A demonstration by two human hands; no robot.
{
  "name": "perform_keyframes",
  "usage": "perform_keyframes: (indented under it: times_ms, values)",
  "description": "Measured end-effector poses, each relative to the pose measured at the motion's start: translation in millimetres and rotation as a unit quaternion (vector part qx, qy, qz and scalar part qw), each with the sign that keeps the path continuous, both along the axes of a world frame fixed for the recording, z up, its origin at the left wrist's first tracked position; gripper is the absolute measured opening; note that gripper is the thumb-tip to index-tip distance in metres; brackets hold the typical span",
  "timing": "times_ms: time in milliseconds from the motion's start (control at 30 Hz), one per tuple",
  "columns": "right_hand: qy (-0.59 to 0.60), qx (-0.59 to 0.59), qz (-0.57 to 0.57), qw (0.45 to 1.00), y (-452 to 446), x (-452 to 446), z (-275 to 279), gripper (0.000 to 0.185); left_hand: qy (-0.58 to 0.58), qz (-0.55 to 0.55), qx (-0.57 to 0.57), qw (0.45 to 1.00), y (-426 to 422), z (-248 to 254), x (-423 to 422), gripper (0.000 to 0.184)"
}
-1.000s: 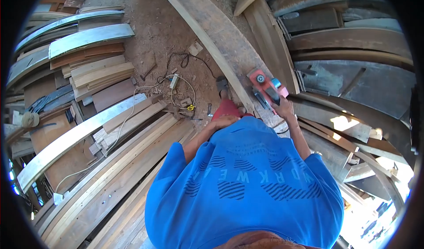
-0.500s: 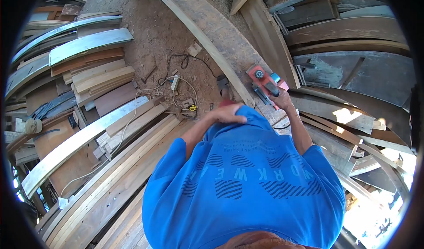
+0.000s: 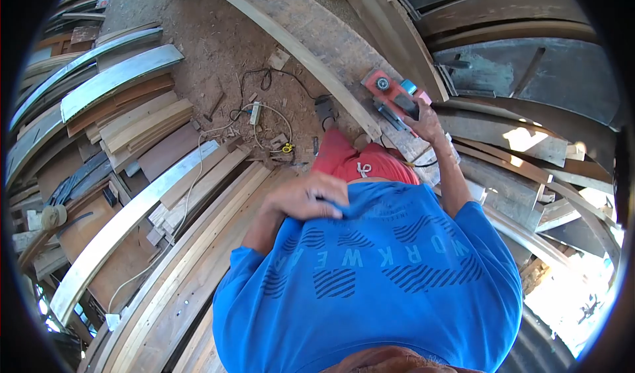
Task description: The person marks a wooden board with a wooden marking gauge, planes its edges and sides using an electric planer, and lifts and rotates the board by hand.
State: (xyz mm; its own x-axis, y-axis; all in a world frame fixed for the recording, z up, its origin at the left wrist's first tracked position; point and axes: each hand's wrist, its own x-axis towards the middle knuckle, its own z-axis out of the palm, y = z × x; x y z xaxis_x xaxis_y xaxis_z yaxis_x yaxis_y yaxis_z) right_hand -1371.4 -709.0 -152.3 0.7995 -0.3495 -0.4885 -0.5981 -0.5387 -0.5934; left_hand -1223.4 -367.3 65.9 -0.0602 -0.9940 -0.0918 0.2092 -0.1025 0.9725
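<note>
A red electric planer (image 3: 395,101) rests on the workbench at the right end of a long board (image 3: 297,55). My right hand (image 3: 426,123) is closed round its rear handle. In front of my chest my left hand (image 3: 305,196) has its fingers curled at the blue shirt (image 3: 370,254), with a fold of cloth between thumb and fingers. Below the raised shirt hem, red shorts (image 3: 354,158) with a white drawstring show.
A power strip (image 3: 255,113) with cords lies on the dirt floor, near a hammer (image 3: 214,107). Stacked planks (image 3: 145,125) fill the left side. More boards (image 3: 516,48) lean at the right. Long timbers (image 3: 192,240) lie beside me.
My left hand has moved left and toward my chest, pulling the shirt up and uncovering the red shorts. My right hand stays on the planer. The view has shifted slightly.
</note>
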Motion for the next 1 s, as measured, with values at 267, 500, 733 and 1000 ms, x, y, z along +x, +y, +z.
perform_keyframes:
  times_ms: [267,500,733,1000]
  values:
    - [-0.066,-0.088,-0.098,0.989,28.7,-12.3,89.3,0.053,0.087,-0.094,-0.064,0.990,7.0,-2.9,17.2,0.020]
    - [-0.054,0.448,0.086,0.888,99.5,3.1,153.6,0.038,0.081,-0.142,-0.070,0.984,44.2,-14.4,66.6,0.024]
    - [-0.108,0.451,0.164,0.871,153.6,14.3,149.0,0.035,0.055,-0.149,-0.073,0.985,78.6,-12.9,109.8,0.021]
    - [-0.097,0.444,-0.051,0.889,189.8,35.8,124.2,0.015,-0.263,0.149,0.176,0.937,55.1,-101.9,146.7,0.021]
